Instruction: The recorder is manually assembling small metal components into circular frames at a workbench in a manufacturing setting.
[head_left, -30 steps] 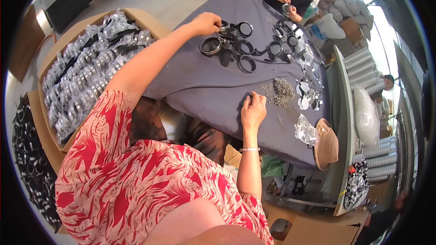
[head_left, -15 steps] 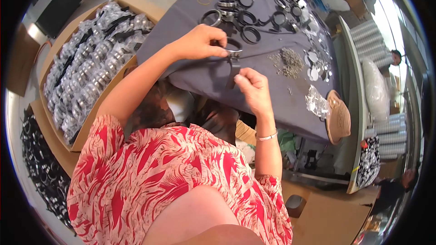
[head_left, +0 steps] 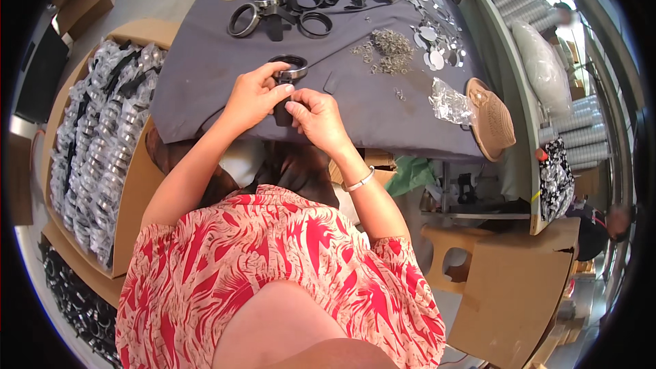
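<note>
A silver-and-black ring piece (head_left: pixel 290 74) with a flat black handle is held over the near edge of the cloth-covered table (head_left: pixel 212 61). My left hand (head_left: pixel 249 100) is closed on it, fingers at the ring and thumb where the ring meets the handle. Beside it, my right hand (head_left: pixel 318 121) pinches the black handle (head_left: pixel 282 116) between thumb and fingers. The two hands are close together. Farther back lie several similar ring pieces (head_left: pixel 316 24). A thin dark bent piece (head_left: pixel 330 83) rests on the cloth to the right of the ring.
Small metal parts (head_left: pixel 391 51) are heaped right of centre, with white discs (head_left: pixel 435 59) beyond. Clear plastic (head_left: pixel 447 101) and a straw hat (head_left: pixel 490 119) lie at the right edge. A carton (head_left: pixel 130 198) of wrapped pieces (head_left: pixel 102 157) stands at left.
My right hand has come up against my left hand, at the handle near the ring. The view has shifted, so the table now appears farther left and higher.
</note>
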`<action>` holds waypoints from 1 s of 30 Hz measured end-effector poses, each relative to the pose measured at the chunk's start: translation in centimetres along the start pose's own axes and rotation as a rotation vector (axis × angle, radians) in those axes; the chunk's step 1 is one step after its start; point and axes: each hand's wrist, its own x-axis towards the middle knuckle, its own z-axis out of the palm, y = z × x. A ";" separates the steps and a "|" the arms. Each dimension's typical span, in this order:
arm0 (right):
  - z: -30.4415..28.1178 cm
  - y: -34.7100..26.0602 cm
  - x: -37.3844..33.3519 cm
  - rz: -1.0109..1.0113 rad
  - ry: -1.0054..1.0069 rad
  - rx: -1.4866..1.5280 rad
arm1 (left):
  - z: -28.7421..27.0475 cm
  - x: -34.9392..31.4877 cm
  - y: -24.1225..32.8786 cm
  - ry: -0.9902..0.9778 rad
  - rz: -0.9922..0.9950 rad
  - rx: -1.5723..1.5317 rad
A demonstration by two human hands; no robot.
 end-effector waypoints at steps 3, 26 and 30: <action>-2.5 0.6 -0.1 -0.083 0.153 -0.001 | -0.1 -0.8 0.9 0.006 -0.092 -0.170; -26.4 9.8 -1.4 0.056 0.507 -1.446 | 0.6 -0.9 -1.0 0.115 0.261 0.066; -25.4 8.6 -1.5 0.035 0.464 -1.450 | 1.0 -1.1 -0.9 0.134 0.279 0.055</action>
